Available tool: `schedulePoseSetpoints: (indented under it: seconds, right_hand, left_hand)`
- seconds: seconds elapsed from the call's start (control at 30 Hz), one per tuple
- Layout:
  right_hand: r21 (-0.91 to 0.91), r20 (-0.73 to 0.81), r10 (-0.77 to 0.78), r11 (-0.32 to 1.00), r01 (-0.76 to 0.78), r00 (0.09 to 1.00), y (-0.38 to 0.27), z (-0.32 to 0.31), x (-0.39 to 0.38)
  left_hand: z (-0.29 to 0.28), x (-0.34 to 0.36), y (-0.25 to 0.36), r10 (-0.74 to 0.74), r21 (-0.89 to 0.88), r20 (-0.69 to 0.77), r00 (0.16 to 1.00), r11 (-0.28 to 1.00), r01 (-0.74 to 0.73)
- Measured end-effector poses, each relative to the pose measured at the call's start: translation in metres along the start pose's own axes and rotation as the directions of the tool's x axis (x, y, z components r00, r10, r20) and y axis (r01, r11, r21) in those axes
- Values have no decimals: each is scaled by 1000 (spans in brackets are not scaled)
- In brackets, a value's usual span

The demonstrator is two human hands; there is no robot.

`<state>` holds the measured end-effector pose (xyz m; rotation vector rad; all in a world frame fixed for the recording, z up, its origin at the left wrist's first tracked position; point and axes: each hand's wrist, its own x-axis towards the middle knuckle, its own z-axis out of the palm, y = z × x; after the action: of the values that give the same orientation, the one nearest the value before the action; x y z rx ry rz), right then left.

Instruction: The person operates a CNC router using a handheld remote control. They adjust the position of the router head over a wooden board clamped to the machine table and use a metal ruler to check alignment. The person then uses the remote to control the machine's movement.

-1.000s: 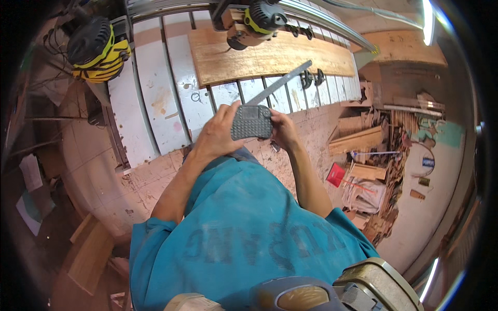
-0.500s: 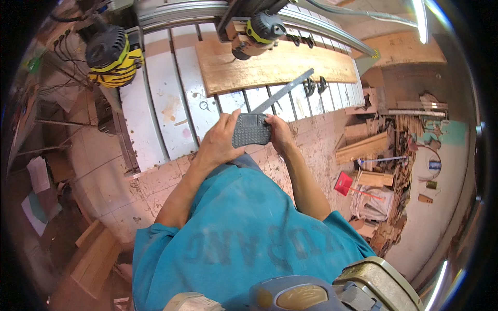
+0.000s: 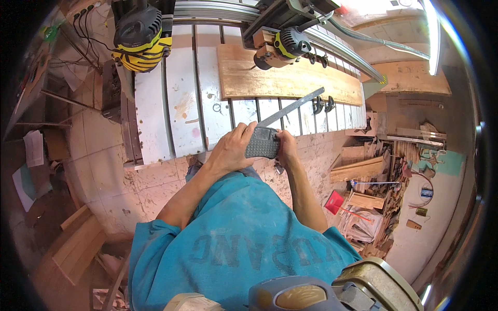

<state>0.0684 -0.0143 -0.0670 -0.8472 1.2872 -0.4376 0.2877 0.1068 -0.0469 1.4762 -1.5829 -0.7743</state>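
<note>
A small black handheld keyboard (image 3: 262, 147) with rows of little keys is held in front of my body. My left hand (image 3: 231, 149) grips its left end, the thumb hidden from sight. Round the right end my right hand (image 3: 287, 148) is closed, its thumb at the upper corner. Just beyond the keyboard a steel ruler (image 3: 293, 107) lies slantwise on the slotted white machine bed (image 3: 179, 111), its far end near the board. A long wooden board (image 3: 295, 78) rests on that bed, with black clamps (image 3: 318, 105) at its near edge.
Above the board hangs a black and yellow-green router motor (image 3: 292, 42) on a metal gantry. A second motor (image 3: 139, 39) with a yellow striped wrap is at the bed's left. On the right floor lie a red dustpan (image 3: 334, 201) and wood offcuts (image 3: 358, 169).
The view has shifted, so the machine and bed appear farther right and lower. Both hands still hold the keyboard, which shows slightly lower and to the right.
</note>
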Motion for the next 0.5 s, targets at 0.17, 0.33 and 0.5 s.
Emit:
schedulePoseSetpoints:
  seconds: [0.17,0.33,0.5]
  right_hand:
    - [-3,6,14,1000,-14,1000,-3,3,-3]
    - [-3,36,-30,1000,30,999,-6,9,-10]
    - [-11,79,-84,996,86,993,-16,16,-23]
  left_hand:
    - [0,0,-1,-7,0,-3,1000,1000,7]
    - [-3,0,-1,8,-8,-8,1000,1000,-8]
    - [-5,0,-2,-2,-37,-29,1000,999,1]
